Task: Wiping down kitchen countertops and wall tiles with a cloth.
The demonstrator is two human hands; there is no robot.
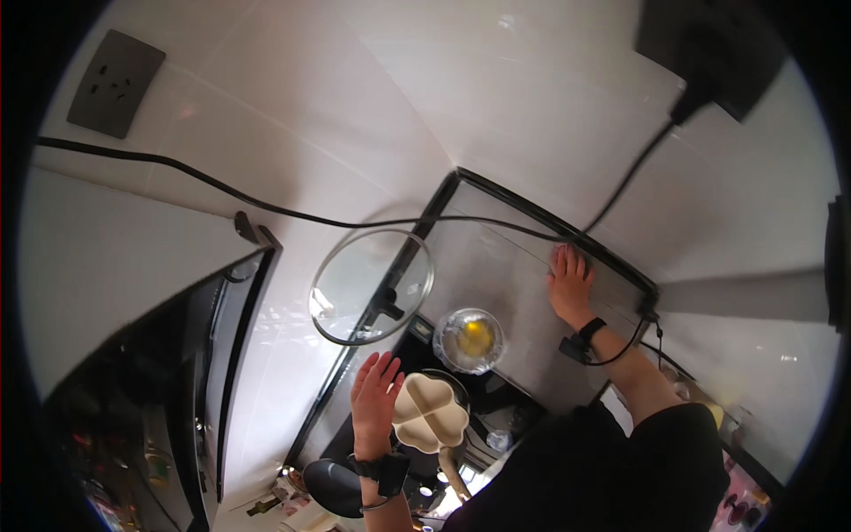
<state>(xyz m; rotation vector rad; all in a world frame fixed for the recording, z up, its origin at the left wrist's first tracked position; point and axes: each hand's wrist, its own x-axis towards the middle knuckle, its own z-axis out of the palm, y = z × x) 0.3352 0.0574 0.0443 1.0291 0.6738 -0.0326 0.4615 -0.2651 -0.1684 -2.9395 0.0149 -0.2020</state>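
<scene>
My right hand (570, 282) reaches to the back of the grey countertop (512, 286), fingers at the dark rear edging; whether something lies under the fingertips is hidden. My left hand (377, 399) is raised with nothing in it, fingers slightly bent, beside a cream four-section, clover-shaped dish (431, 415). That dish sits over a dark round pan with a handle (454, 472). Between the hands stands a clear bowl (469, 340) with something yellow in it. A round glass lid (362, 286) with a black knob leans by the left wall, above my left hand.
A black cable (312, 216) runs across the wall and the counter's back edge to a plug (698, 96) at the upper right. A wall socket (116, 83) is at the upper left. A black pan (339, 487) lies below my left hand, and a dark cabinet edge (246, 372) rises at left.
</scene>
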